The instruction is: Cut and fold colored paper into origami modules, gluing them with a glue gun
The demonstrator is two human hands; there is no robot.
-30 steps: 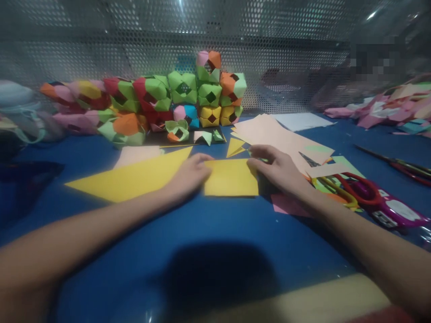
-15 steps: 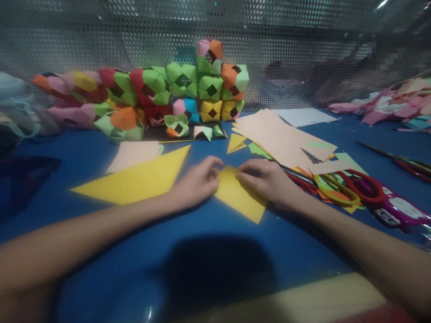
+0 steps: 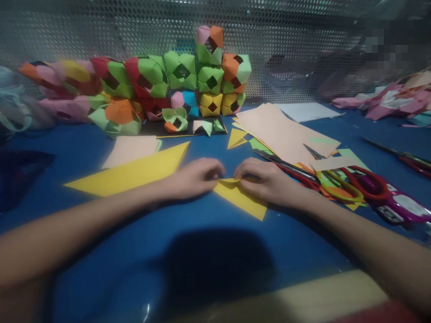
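Hands are gripping the folded yellow paper [image 3: 243,201]: left hand [image 3: 193,179] and right hand [image 3: 266,181], fingers curled, are each pinching its far edge. Paper is lying on the blue table [image 3: 202,217]. Red scissors [image 3: 350,172] are lying to its right; paper cubes [image 3: 208,83] are standing beyond it.

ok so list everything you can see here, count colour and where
small yellow paper: 1, yellow, table centre, between both hands
large yellow triangle: 1, yellow, left of the hands
small yellow triangle: 1, yellow, beyond the hands
peach sheets: several, peach, stacked right of centre
pale sheet: 1, pale peach, partly under the large triangle
folded paper cubes: many, green, orange, red, pink, yellow, stacked by the mesh wall
near scissors: red and yellow handles, count unclear, right
far scissors: 1, red, far right
purple tool: 1, right edge
paper scraps: pile, mostly pink, far right
table: 1, blue
left hand: fingers pinching the small paper's top corner
right hand: same
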